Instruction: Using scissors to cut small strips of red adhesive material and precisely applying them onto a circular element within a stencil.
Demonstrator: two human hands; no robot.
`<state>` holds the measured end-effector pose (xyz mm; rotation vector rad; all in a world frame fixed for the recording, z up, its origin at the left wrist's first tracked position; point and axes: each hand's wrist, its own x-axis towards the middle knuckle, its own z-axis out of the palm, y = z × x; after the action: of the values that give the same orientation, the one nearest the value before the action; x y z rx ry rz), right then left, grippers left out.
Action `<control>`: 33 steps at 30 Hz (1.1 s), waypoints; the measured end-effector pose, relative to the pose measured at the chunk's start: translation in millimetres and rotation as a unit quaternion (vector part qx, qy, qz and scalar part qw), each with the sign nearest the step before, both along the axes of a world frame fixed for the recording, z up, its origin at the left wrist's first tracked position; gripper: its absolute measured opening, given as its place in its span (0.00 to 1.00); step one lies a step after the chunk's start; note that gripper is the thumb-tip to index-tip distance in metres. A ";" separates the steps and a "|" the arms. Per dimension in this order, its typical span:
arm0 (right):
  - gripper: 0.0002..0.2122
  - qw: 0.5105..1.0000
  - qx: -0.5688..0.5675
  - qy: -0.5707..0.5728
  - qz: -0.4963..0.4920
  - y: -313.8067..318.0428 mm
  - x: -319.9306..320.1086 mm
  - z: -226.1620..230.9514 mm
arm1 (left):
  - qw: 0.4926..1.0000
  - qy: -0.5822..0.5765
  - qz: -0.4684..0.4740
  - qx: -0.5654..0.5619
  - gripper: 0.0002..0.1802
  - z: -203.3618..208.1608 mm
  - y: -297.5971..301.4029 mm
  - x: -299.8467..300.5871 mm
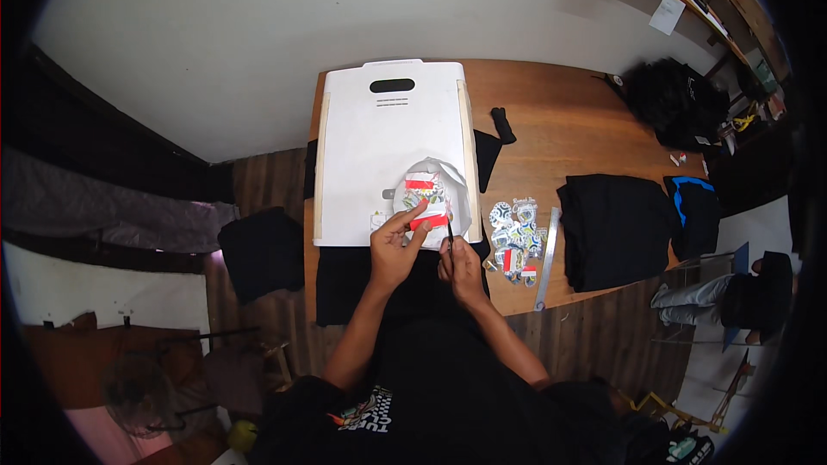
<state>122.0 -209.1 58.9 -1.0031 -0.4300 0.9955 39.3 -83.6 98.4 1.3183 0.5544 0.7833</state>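
Note:
My left hand [395, 247] pinches a sheet of printed transfers [424, 181] with red-and-white and patterned designs. A crumpled whitish backing [459, 192] spreads around its right side. In my right hand [463, 270] is a slim dark tool, apparently a pair of scissors [449, 227], pointing away from me at the sheet's right side. The fingers hide its handles. Both hands work over the near edge of a large white board [362, 155] with an oval slot at its far end. Black cloth [345, 284] lies below the board's near edge.
On the wooden table [534, 112], several cut-out patterned pieces [514, 237] lie right of my hands, beside a metal ruler [545, 258]. Folded black garments [616, 228] are stacked farther right. A black bag [676, 103] sits at the far right. Another person [754, 297] is off to the right.

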 end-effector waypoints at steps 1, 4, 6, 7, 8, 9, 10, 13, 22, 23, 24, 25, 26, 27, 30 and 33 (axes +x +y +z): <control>0.17 1.000 0.002 0.001 -0.001 0.0 0.0 -0.1 | 1.000 0.002 0.000 -0.003 0.21 -0.3 0.5 -0.1; 0.19 1.000 -0.004 -0.014 0.005 -0.4 1.8 -4.4 | 1.000 0.002 0.001 -0.004 0.21 -2.9 1.3 -0.7; 0.19 1.000 -0.004 -0.014 0.007 -0.6 2.0 -4.9 | 1.000 0.001 0.000 -0.002 0.21 -2.8 0.9 -0.7; 0.19 1.000 -0.004 -0.014 0.008 -0.7 2.3 -4.6 | 1.000 0.001 0.000 -0.005 0.21 -1.4 0.3 -0.3; 0.19 1.000 -0.004 -0.014 0.008 -0.8 2.7 -4.4 | 1.000 0.000 0.000 -0.008 0.21 -0.2 -0.2 0.1; 0.19 1.000 -0.005 -0.010 0.009 -0.5 2.8 -3.8 | 1.000 0.001 0.000 -0.008 0.21 0.9 -0.5 -0.1; 0.19 1.000 -0.006 -0.006 0.010 -0.3 3.0 -3.2 | 1.000 0.001 -0.004 -0.011 0.21 1.8 -0.8 -0.3; 0.19 1.000 -0.004 -0.013 0.010 1.0 4.3 -1.3 | 1.000 0.004 -0.008 -0.011 0.21 1.6 -1.6 -0.8; 0.19 1.000 -0.008 -0.012 0.000 1.8 5.0 0.8 | 1.000 0.004 -0.007 -0.012 0.21 -0.7 -1.6 -1.2; 0.19 1.000 -0.008 -0.012 0.000 1.8 5.1 0.1 | 1.000 0.001 -0.007 -0.016 0.21 -1.4 -1.5 -1.3; 0.19 1.000 -0.007 -0.015 0.004 1.6 5.4 -1.0 | 1.000 0.001 -0.008 -0.016 0.21 -1.6 -1.7 -1.3; 0.20 1.000 -0.006 -0.018 0.008 1.5 5.5 -1.4 | 1.000 0.000 -0.010 -0.018 0.21 -1.8 -1.9 -1.3; 0.20 1.000 -0.006 -0.018 0.008 1.5 5.5 -1.2 | 1.000 -0.001 -0.012 -0.020 0.21 -1.9 -2.0 -1.3; 0.20 1.000 -0.008 -0.020 0.008 1.9 5.5 -0.4 | 1.000 -0.001 -0.012 -0.020 0.21 -1.7 -2.1 -1.3; 0.20 1.000 -0.010 -0.019 0.004 2.5 4.8 -0.9 | 1.000 -0.004 -0.014 -0.016 0.21 -1.6 -2.4 -1.3; 0.20 1.000 -0.012 -0.011 0.001 2.2 5.5 0.8 | 1.000 -0.004 -0.013 -0.015 0.21 -2.3 -2.4 -1.3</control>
<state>127.4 -206.9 59.7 -1.0358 -0.4380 0.9942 37.9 -86.0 96.1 1.2919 0.5394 0.7548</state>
